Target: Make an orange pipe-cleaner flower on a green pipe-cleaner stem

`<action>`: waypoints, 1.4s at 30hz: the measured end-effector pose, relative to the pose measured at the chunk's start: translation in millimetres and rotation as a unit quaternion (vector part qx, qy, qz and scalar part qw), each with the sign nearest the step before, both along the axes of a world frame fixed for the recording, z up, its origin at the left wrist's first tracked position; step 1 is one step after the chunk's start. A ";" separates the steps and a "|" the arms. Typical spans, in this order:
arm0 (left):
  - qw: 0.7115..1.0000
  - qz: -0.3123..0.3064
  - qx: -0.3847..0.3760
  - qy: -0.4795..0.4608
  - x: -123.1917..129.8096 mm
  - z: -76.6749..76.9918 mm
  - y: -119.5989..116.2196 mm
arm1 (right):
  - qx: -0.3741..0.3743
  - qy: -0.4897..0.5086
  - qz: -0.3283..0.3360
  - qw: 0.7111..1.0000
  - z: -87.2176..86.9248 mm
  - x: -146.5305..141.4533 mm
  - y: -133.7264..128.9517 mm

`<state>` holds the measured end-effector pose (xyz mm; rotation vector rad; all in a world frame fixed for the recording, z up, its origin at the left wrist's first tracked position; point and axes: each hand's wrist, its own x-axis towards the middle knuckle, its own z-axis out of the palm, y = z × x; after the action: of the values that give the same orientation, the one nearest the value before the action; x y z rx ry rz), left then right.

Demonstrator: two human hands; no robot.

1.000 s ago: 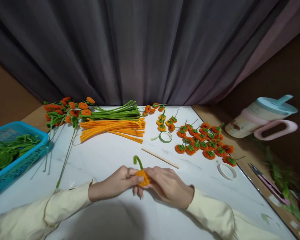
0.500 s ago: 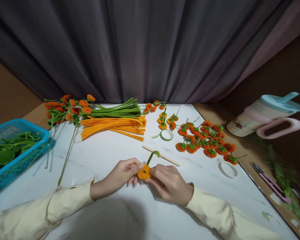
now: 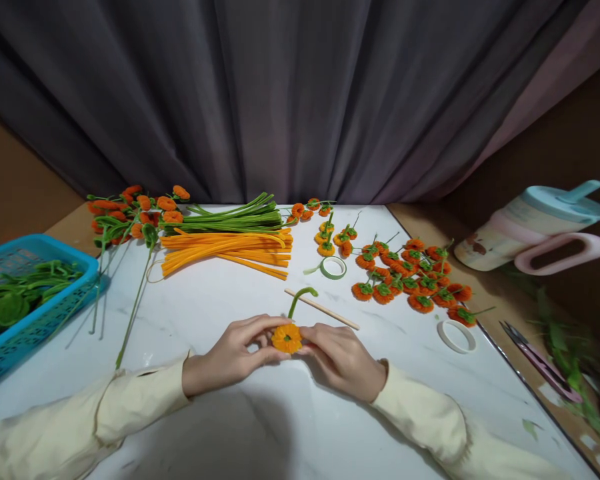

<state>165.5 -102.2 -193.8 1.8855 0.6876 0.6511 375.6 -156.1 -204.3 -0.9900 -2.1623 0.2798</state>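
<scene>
A yellow-orange pipe-cleaner flower (image 3: pixel 287 339) is held between both hands above the white tabletop, its face toward me. Its green stem (image 3: pixel 296 303) rises behind it and bends to the right at the tip. My left hand (image 3: pixel 240 348) is closed on the flower's left side, thumb below and index finger above. On the right edge, the fingertips of my right hand (image 3: pixel 337 357) pinch it. Just beyond the hands lies a thin wooden stick (image 3: pixel 325 310), partly behind the stem.
Yellow pipe cleaners (image 3: pixel 225 250) and green ones (image 3: pixel 230 219) lie at the back. Finished orange flowers (image 3: pixel 410 273) spread on the right, near a green tape roll (image 3: pixel 333 267), a white tape roll (image 3: pixel 457 336), scissors (image 3: pixel 540 363) and a tumbler (image 3: pixel 520 230). A blue basket (image 3: pixel 87 277) stands left.
The flower has turned to face me more squarely, and its stem tip has shifted slightly up. My left thumb and fingers have spread around its left edge; my right hand stays nearly in place.
</scene>
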 end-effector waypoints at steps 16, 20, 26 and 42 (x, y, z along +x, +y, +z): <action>0.993 -0.019 0.100 -0.063 -3.1 -4.7 1.1 | -0.044 0.079 0.043 0.995 3.9 0.6 1.4; 0.995 -0.017 0.081 -0.062 -1.9 -5.0 0.4 | -0.043 0.092 0.046 0.994 3.1 -1.3 0.6; 0.996 -0.020 0.058 -0.063 0.2 -4.8 -0.7 | -0.011 0.087 0.063 0.994 1.4 -2.8 1.6; 0.997 -0.053 0.040 -0.046 -2.2 -3.8 4.7 | 0.124 -0.034 0.048 0.991 7.5 -2.2 0.8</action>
<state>163.3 -97.5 -197.6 1.9391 0.5050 0.7007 373.3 -155.3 -196.8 -0.7663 -2.2460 0.0210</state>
